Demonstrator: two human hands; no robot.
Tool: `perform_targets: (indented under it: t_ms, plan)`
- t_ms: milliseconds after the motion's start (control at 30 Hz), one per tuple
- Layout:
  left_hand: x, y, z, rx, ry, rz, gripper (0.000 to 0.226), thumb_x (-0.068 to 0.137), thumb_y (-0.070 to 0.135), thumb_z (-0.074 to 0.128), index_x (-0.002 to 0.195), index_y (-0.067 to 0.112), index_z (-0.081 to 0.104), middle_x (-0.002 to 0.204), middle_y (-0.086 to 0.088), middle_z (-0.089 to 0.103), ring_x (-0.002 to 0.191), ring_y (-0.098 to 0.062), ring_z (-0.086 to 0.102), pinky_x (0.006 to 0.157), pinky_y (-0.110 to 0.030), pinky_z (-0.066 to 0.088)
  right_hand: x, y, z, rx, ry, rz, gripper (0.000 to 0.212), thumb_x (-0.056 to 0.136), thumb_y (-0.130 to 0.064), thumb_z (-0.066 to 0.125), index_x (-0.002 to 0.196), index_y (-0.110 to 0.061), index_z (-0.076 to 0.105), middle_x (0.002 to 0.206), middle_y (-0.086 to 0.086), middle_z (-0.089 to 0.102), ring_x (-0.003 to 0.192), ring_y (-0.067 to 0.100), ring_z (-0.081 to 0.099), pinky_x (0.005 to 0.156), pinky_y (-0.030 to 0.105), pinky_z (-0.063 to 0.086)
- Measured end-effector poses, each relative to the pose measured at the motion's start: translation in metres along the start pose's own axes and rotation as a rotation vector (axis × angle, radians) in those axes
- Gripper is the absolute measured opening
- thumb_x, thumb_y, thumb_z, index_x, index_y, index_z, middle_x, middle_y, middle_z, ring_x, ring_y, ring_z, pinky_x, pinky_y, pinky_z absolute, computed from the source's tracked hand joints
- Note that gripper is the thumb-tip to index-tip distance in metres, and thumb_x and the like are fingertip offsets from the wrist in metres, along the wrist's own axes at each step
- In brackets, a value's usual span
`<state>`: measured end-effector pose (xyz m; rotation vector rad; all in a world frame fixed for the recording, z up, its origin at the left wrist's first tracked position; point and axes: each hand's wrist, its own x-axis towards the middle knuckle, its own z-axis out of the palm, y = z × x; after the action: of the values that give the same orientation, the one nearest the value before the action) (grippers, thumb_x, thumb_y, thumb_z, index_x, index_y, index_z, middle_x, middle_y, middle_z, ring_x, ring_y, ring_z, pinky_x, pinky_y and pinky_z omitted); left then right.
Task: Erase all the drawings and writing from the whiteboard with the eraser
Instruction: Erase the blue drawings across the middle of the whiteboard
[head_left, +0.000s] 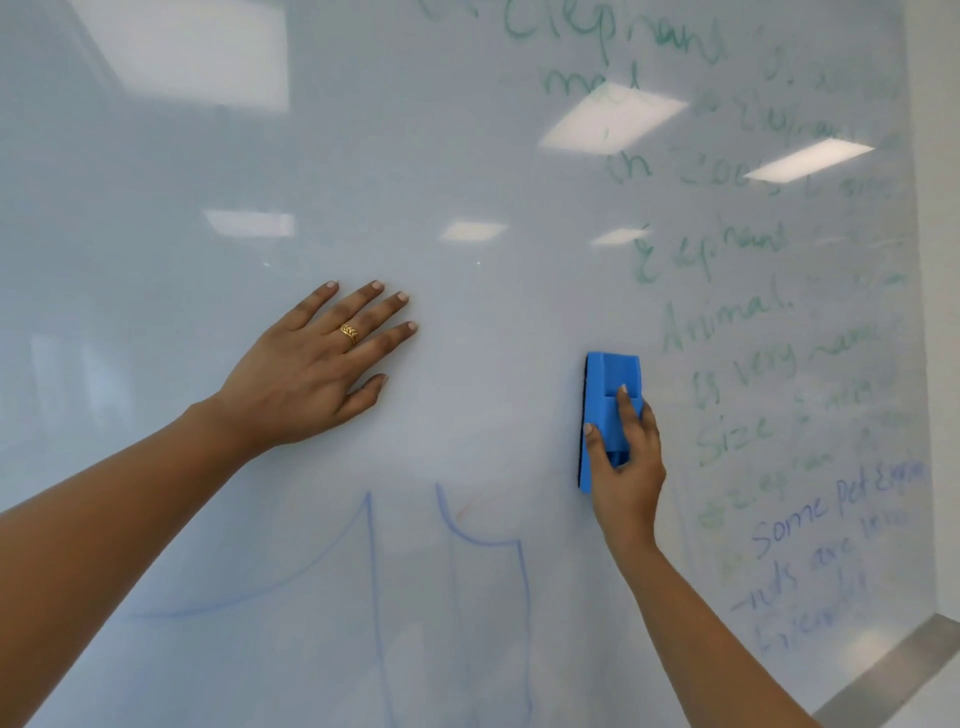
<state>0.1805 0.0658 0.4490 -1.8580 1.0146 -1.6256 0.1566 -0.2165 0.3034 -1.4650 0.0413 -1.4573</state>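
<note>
**Setting.** An office interior, known only by reflection. One large glossy whiteboard stands upright and fills the view. Reflected ceiling light panels lie across its sheen. A brushed metal frame edge bounds it at lower right.

**Item 1.** Green marker handwriting: several lines down the right side, faint and smeared in places, partly legible. Not yet erased.

**Item 2.** Blue marker handwriting: a few lines below the green, near the frame edge.

**Item 3.** Blue line drawing: lower centre, between the two forearms. It is an open outline and its subject cannot be told.

**Item 4.** Left hand: fingers straight and spread wide, palm towards a bare stretch of board, well apart from the writing, holding nothing. Its placing suggests a brace that steadies the body while the other arm works. It wears a gold patterned ring on one finger.

**Item 5.** Blue rectangular foam eraser with a dark felt face: stood on end, felt side to the board, just left of the green lines. The right hand grips its lower half, thumb on the near edge and fingers curled over the back. The low grip probably serves to press the pad flat.

**Condition.** The centre and left of the board read bare. The right-hand column and the lower drawing are outstanding, so the task looks part done.
</note>
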Motion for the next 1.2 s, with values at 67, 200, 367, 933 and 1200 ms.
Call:
perform_targets:
  t_ms: [67,200,367,933,1200]
  plan:
    - [-0.005,0.0,-0.001,-0.007,-0.016,0.003,0.053,0.094,0.037,0.029,0.138,0.013,0.046,0.147,-0.009,0.037,0.135,-0.026,0.035,0.112,-0.043,0.018,-0.016,-0.011,0.015,-0.006,-0.005,-0.026,0.052,0.089,-0.015,0.06,0.137,-0.025,0.042,0.15,0.002,0.028,0.129,-0.001,0.024,0.11,0.031,0.031]
    - [-0.028,-0.011,-0.006,-0.002,-0.035,0.022,0.052,0.095,0.035,0.028,0.139,0.013,0.045,0.148,-0.009,0.036,0.137,-0.026,0.031,0.113,-0.043,0.018,-0.066,-0.035,0.051,-0.002,-0.031,-0.181,0.054,0.088,-0.02,0.06,0.137,-0.029,0.039,0.144,-0.002,0.03,0.127,0.003,0.028,0.105,0.015,0.024]
    - [-0.061,-0.029,-0.015,0.007,-0.051,0.011,0.052,0.096,0.035,0.025,0.142,0.016,0.039,0.15,-0.007,0.031,0.143,-0.014,0.002,0.115,-0.041,0.013,-0.127,-0.064,0.085,-0.02,-0.188,-0.373,0.053,0.093,-0.041,0.043,0.142,-0.043,0.024,0.148,-0.009,0.023,0.127,0.001,0.027,0.104,0.024,0.035]
    - [-0.092,-0.036,-0.018,0.015,0.003,-0.014,0.051,0.096,0.032,0.028,0.142,0.013,0.039,0.15,-0.009,0.032,0.137,-0.027,0.032,0.113,-0.046,0.02,-0.05,-0.021,0.021,-0.057,-0.016,0.003,0.052,0.091,-0.015,0.057,0.139,-0.026,0.04,0.149,0.0,0.03,0.133,0.002,0.025,0.102,0.019,0.033]
    - [-0.092,-0.039,-0.018,0.024,-0.015,-0.011,0.049,0.096,0.032,0.029,0.14,0.014,0.042,0.149,-0.009,0.034,0.137,-0.027,0.033,0.113,-0.046,0.022,-0.084,-0.055,0.063,-0.018,-0.037,-0.121,0.044,0.089,-0.016,0.06,0.13,-0.026,0.048,0.143,0.003,0.037,0.124,-0.017,0.021,0.098,0.023,0.035]
